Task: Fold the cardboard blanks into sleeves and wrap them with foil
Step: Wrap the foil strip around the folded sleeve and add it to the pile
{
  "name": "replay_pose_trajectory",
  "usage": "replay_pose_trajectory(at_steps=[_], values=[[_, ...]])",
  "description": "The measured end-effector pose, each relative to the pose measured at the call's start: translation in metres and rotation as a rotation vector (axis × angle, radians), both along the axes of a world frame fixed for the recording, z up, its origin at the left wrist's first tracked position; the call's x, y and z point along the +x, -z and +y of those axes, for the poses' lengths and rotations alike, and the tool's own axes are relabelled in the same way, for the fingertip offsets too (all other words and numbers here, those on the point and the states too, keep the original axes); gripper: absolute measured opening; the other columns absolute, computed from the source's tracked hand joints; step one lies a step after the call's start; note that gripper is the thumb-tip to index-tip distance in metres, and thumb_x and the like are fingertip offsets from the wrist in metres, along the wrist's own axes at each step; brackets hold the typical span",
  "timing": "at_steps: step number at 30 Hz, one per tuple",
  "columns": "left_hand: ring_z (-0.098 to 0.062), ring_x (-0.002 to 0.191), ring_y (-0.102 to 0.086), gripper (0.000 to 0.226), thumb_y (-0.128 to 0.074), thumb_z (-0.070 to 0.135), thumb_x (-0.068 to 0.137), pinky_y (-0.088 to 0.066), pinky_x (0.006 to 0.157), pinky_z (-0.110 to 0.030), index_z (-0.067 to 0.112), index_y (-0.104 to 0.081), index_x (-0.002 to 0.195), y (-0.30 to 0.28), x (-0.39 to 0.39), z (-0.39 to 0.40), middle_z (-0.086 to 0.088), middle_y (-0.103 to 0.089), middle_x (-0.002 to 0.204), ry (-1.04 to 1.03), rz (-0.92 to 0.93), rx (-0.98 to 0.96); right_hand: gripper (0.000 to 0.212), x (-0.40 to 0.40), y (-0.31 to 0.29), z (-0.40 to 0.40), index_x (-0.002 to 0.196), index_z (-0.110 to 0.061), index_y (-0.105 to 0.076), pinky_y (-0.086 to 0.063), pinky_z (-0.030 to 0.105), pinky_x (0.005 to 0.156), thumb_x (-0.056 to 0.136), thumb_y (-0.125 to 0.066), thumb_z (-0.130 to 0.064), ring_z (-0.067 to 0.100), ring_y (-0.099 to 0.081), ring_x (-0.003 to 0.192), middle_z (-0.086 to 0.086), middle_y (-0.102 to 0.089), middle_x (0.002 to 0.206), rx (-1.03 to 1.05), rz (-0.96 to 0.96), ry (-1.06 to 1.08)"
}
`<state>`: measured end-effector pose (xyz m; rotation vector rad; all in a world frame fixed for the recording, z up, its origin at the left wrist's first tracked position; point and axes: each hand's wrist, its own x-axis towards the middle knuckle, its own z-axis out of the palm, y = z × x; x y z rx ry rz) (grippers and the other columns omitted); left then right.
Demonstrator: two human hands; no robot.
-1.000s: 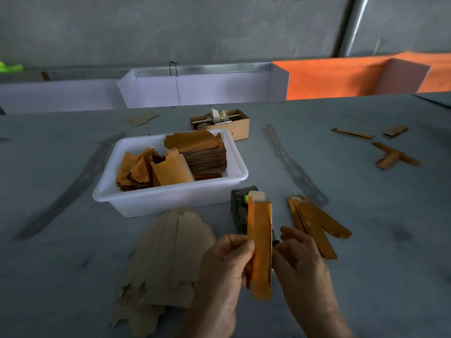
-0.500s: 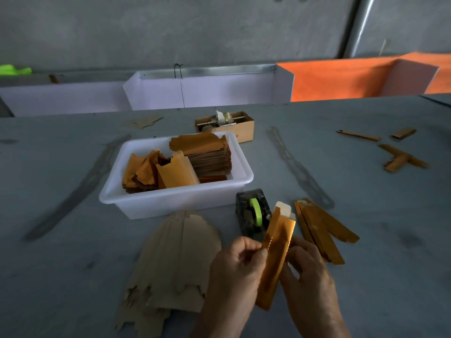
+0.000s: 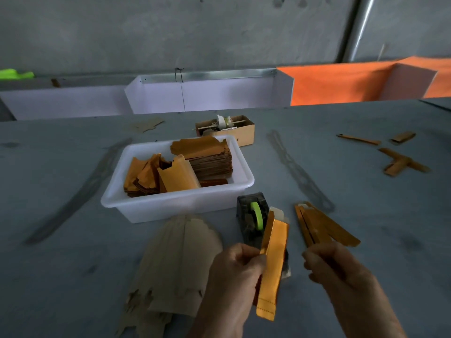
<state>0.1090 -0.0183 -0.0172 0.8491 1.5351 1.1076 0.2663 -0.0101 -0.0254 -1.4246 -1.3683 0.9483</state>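
My left hand (image 3: 231, 279) pinches a long gold-foil-wrapped cardboard sleeve (image 3: 272, 267) near its middle and holds it upright, tilted slightly right, with a pale cardboard end showing at its top. To the right of the sleeve, apart from it, is my right hand (image 3: 339, 269), fingers curled and holding nothing. A fanned pile of plain brown cardboard blanks (image 3: 175, 262) lies on the table to the left. A few finished gold sleeves (image 3: 322, 225) lie to the right.
A white tub (image 3: 175, 206) holds gold foil sheets and a stack of blanks. A black tape dispenser with a green roll (image 3: 252, 218) stands behind the held sleeve. A small cardboard box (image 3: 244, 135) sits further back. Loose gold pieces (image 3: 400, 162) lie far right.
My right hand has let go of the sleeve and moved off to the right. The left hand keeps holding it, now a little more upright.
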Motion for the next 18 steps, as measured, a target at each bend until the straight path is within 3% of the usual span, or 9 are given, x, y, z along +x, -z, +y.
replay_pose_trajectory(at_steps=[4, 6, 10, 14, 18], values=[[-0.005, 0.038, -0.051, 0.014, -0.066, 0.015, 0.083, -0.037, 0.04, -0.019, 0.016, -0.067, 0.069, -0.005, 0.0, -0.004, 0.003, -0.06, 0.048, 0.05, 0.017, 0.002, 0.032, -0.005, -0.024, -0.001, 0.069, -0.031, -0.071, -0.047, 0.013, 0.053, 0.079, -0.065, -0.001, 0.003, -0.059, 0.057, -0.002, -0.066, 0.065, -0.039, 0.1, -0.247], [-0.01, 0.044, -0.057, 0.01, -0.067, 0.013, 0.082, -0.043, 0.042, -0.022, 0.011, -0.068, 0.073, -0.009, -0.001, -0.005, -0.003, -0.063, 0.052, 0.053, -0.01, 0.012, 0.035, -0.008, -0.027, 0.001, 0.072, -0.034, -0.072, -0.046, 0.012, 0.053, 0.08, -0.065, 0.0, 0.001, -0.059, 0.059, -0.003, -0.068, 0.067, -0.047, 0.071, -0.321], [-0.022, 0.068, -0.071, 0.012, -0.07, 0.008, 0.082, -0.06, 0.066, -0.034, 0.012, -0.073, 0.071, -0.012, -0.002, -0.006, -0.01, -0.073, 0.071, 0.025, -0.102, -0.004, 0.038, -0.011, -0.03, 0.005, 0.073, -0.04, -0.072, -0.048, 0.014, 0.057, 0.081, -0.064, -0.003, 0.0, -0.061, 0.064, -0.008, -0.07, 0.077, -0.044, 0.019, -0.36], [-0.02, 0.068, -0.072, 0.028, -0.069, 0.008, 0.082, -0.06, 0.072, -0.037, 0.026, -0.075, 0.061, -0.014, -0.001, -0.007, -0.005, -0.073, 0.066, 0.033, -0.089, -0.007, 0.035, -0.011, -0.031, 0.006, 0.076, -0.043, -0.071, -0.049, 0.015, 0.059, 0.081, -0.065, -0.009, 0.003, -0.061, 0.072, -0.012, -0.069, 0.083, -0.003, -0.057, -0.378], [-0.021, 0.072, -0.073, 0.023, -0.069, 0.012, 0.083, -0.06, 0.076, -0.039, 0.026, -0.075, 0.066, -0.016, -0.001, -0.01, -0.003, -0.073, 0.069, 0.061, -0.053, 0.009, 0.031, -0.012, -0.032, 0.003, 0.084, -0.048, -0.069, -0.049, 0.017, 0.06, 0.077, -0.066, -0.019, 0.006, -0.061, 0.073, -0.012, -0.068, 0.084, 0.055, -0.108, -0.381]])
